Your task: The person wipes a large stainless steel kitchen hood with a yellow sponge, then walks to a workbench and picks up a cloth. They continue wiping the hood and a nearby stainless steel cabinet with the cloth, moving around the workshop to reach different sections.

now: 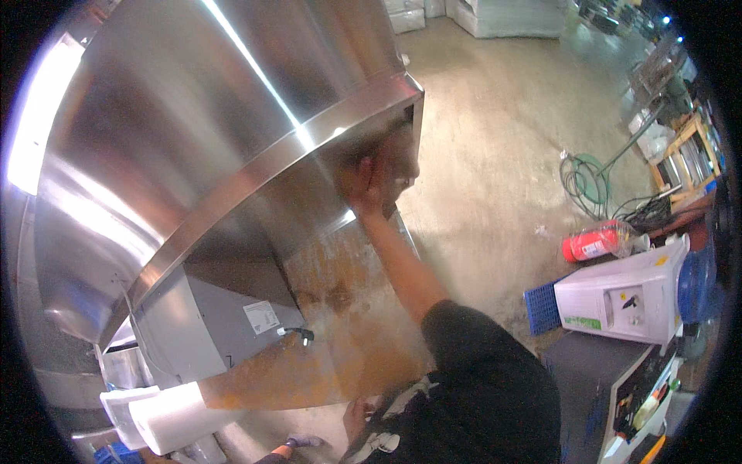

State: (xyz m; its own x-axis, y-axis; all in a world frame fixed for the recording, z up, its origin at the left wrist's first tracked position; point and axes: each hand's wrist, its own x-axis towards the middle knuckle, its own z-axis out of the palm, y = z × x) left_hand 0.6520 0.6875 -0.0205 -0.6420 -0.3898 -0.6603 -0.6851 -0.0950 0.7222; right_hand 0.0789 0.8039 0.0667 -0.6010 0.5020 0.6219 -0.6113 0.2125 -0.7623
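Note:
My right hand (372, 184) reaches up from a black sleeve into the shadowed opening under a large stainless steel housing (224, 100). Its fingers are stretched out and lie against the inner side of the metal near the right end of the rim (270, 170). I see nothing held in it; shadow blurs the fingertips. Below the forearm spreads a brown-stained metal surface (332, 309). A grey metal box (209, 317) with a white label and a short black plug (297, 334) sits under the rim. My left hand cannot be made out.
A white roll (166, 421) stands at the lower left. On the right are a white water dispenser (618, 298), a blue plastic crate (542, 308), a red fire extinguisher (593, 243) and a coiled green hose (583, 182). Wrapped white blocks (510, 19) stand at the far end.

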